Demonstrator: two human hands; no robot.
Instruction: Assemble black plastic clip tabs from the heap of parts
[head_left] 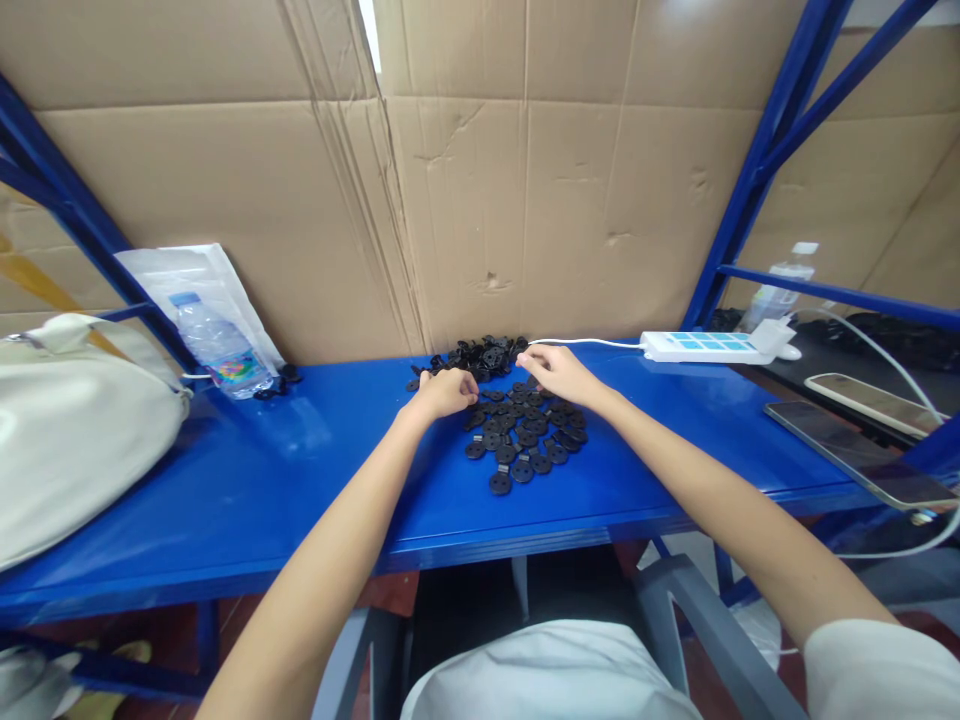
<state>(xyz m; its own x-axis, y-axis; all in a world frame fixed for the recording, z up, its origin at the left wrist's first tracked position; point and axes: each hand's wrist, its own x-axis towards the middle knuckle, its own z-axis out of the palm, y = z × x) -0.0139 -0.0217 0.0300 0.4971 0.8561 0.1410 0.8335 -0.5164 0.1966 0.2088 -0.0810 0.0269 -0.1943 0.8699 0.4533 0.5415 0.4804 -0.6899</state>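
Makeshift workshop: blue steel worktop (247, 500), cardboard sheets (570, 180) behind at 12 o'clock, power strip (701, 347) at 2 o'clock.

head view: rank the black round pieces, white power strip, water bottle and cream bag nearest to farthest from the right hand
From the right hand:
1. Black round pieces, right under and in front of the hand
2. White power strip, to its right at the table's back edge
3. Plastic water bottle, well to the left, at the back
4. Cream bag, farthest left, at the table's end

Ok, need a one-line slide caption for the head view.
Left hand and right hand over black plastic discs on a blue metal shelf.
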